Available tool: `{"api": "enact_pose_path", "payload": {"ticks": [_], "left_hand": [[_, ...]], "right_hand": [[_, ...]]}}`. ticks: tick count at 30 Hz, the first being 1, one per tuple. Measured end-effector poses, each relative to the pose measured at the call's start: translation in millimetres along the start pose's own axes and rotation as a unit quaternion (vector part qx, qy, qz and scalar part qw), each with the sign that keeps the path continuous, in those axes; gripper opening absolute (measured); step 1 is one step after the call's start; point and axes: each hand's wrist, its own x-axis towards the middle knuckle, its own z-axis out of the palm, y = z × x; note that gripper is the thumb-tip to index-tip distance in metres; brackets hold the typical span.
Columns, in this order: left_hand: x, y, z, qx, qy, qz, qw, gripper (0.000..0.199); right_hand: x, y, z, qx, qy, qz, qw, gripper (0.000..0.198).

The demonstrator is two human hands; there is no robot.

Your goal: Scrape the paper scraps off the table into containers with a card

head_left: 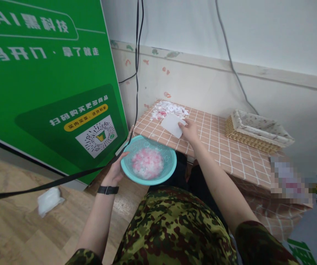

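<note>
1. Head view: a white card (171, 124) lies flat near the middle of the frame, on the checked counter (230, 151), just below a pile of white and pink scraps (167, 109) at the counter's far corner.
2. The right hand (189, 131) has its fingers closed on the card's right edge, pinching it against the counter.
3. Lower and to the left, a teal strainer basket (149, 164) holding pink and white scraps sits just off the counter's near edge. The left hand (116, 170), a dark band at the wrist, grips its left rim with curled fingers.
4. The step in hand looks like sweeping: the card serves as a scraper and the basket waits under the edge as a catcher.
5. A next move would call for setting the card behind the pile and keeping the basket's rim tight under the counter edge, so the scraps do not spill to the floor.
6. Further out: a woven tray (257, 131) at right, a green signboard (45, 81) at left, and a crumpled white wad (49, 200) on the wooden floor.
</note>
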Motion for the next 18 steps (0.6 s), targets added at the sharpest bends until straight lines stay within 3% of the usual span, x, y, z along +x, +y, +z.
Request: {"api": "enact_pose_path", "payload": {"ticks": [6, 9, 13, 18], "left_hand": [[1, 1, 0, -0.013, 0.008, -0.03, 0.999, 0.024], [2, 1, 2, -0.015, 0.014, -0.033, 0.999, 0.022], [2, 1, 4, -0.018, 0.007, -0.018, 1.0, 0.029], [0, 1, 5, -0.022, -0.009, -0.016, 1.0, 0.04]], "right_hand": [[-14, -12, 7, 0.114, -0.126, 0.045, 0.984, 0.042], [-19, -14, 11, 0.159, -0.123, 0.062, 0.978, 0.043], [-22, -12, 17, 0.184, -0.132, 0.079, 0.971, 0.045], [-31, -20, 13, 0.173, -0.241, 0.053, 0.953, 0.039]]}}
